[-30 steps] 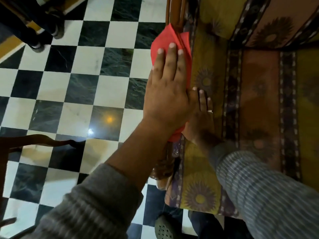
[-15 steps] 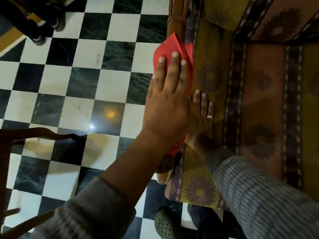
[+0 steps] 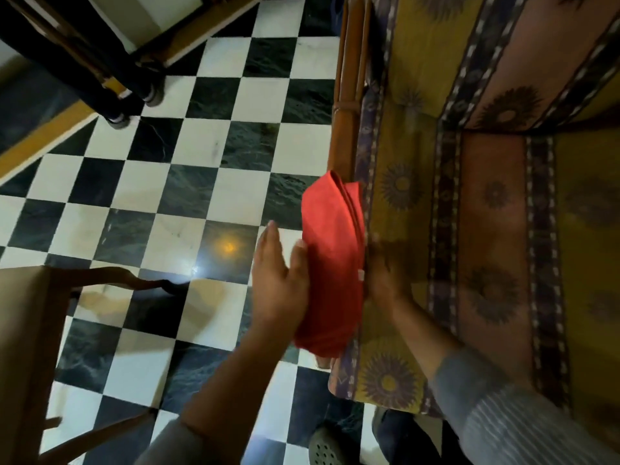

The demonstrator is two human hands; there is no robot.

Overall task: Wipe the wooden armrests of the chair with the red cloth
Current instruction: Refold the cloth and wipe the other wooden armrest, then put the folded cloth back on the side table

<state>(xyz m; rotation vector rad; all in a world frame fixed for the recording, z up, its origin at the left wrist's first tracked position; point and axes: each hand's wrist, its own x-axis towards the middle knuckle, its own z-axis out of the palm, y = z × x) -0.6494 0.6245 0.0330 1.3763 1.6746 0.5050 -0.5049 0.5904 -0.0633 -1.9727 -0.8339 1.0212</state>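
The red cloth [image 3: 332, 263] is folded and draped over the front part of the chair's left wooden armrest [image 3: 349, 95]. It hides the wood beneath it, while the bare rail runs on toward the chair's back. My left hand [image 3: 278, 283] lies flat against the cloth's outer, floor-side face with its fingers straight. My right hand [image 3: 385, 276] is blurred and presses the cloth's inner edge beside the patterned seat cushion [image 3: 486, 229]. The cloth is squeezed between my two hands.
A black and white checkered floor [image 3: 201, 162] lies left of the chair. Another wooden chair [image 3: 20, 330] stands at the lower left. Dark furniture legs [image 3: 110, 72] are at the top left. My shoe [image 3: 325, 448] is just below the chair's front corner.
The cloth has slid back along the armrest toward its front end. My left hand has come off the top of the cloth onto its outer side. My right hand moved back with it.
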